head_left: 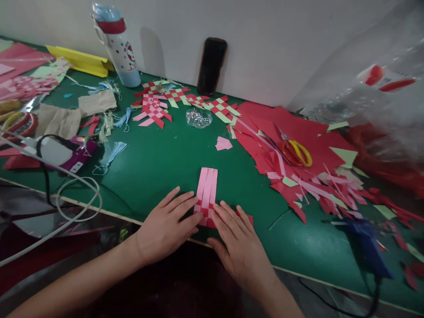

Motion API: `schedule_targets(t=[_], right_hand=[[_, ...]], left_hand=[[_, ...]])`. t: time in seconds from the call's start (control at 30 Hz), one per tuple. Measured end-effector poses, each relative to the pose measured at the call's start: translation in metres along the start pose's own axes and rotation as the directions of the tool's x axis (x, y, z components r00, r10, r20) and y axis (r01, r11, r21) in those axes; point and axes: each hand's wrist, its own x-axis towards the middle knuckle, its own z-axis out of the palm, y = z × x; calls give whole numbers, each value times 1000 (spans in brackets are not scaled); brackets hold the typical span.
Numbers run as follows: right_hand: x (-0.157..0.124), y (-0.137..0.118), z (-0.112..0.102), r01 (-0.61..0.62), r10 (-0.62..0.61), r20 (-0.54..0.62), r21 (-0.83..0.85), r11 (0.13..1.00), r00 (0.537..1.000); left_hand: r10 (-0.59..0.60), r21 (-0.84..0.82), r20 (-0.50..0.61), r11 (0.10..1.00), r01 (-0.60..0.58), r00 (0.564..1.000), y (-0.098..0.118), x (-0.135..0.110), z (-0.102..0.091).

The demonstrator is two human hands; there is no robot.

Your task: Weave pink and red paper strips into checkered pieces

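While both hands rested near the front edge of the green table (159, 170), the slit pink paper (207, 183) lay between them, its strips running away from the person and crossed by red paper (207, 221) at the near end. Left hand (167, 227): palm down, fingers extended and a little apart, tips at the pink paper's left side and over the red crossing. Right hand (238, 243): palm down, fingers long and loosely spread, tips at the right side, thumb held away from them; red showed beyond its outer fingers. Neither was closed into a grip.

Beyond the work sat a clear dish (198, 118) of small shiny bits, with a red-and-pink woven piece (153, 110) to its left. A phone (212, 66) leaned on the wall; a bottle (121, 55) stood left of it. Yellow-and-red scissors (300, 153) lay right, on red sheets (271, 121). Nearer, at far right: a blue corded tool (367, 245).
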Motion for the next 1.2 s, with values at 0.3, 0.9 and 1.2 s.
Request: schedule_targets(t=[0.3, 0.9, 1.2], right_hand=[[66, 46, -16, 168, -165, 77, -40, 985, 983], [98, 51, 12, 180, -141, 252, -142, 973, 957], [14, 77, -68, -312, 276, -311, -70, 948, 909]], left_hand=[[1, -39, 25, 999, 0, 1000, 1, 8, -4], [45, -34, 42, 998, -44, 998, 1, 9, -5], [170, 89, 75, 980, -177, 983, 32, 10, 13]])
